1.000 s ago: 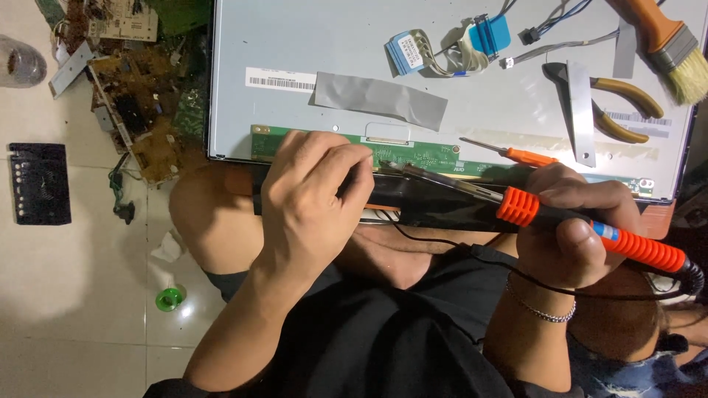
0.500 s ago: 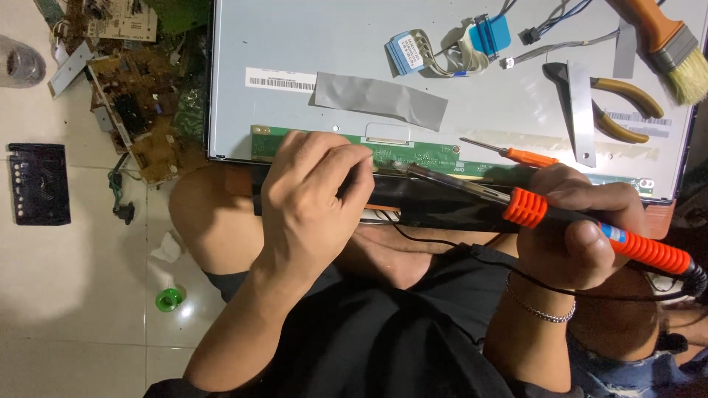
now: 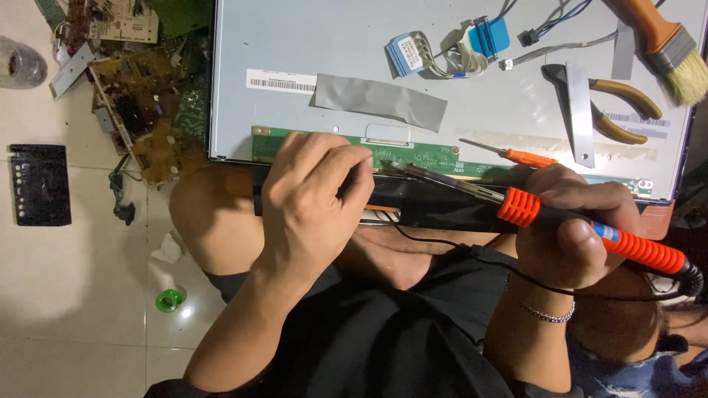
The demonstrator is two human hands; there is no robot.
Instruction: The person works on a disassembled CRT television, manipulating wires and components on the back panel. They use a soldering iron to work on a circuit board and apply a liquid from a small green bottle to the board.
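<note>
Orange-handled soldering iron (image 3: 590,228) gripped in right hand (image 3: 575,236), light, stiff, hot-tipped | left hand (image 3: 313,199) pinched, contents unclear, on fragile green circuit strip (image 3: 428,156) at panel's (image 3: 332,44) near edge

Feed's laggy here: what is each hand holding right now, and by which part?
Right hand grips the soldering iron by its orange handle. Left hand rests on the green circuit strip; any hold is hidden.

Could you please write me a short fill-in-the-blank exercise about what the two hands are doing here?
1. The right hand grips a soldering iron with an ____ handle.
2. Its tip touches the ____ circuit strip on the panel.
3. The left hand rests on the strip's ____ end.

Missing words: orange; green; left
</note>
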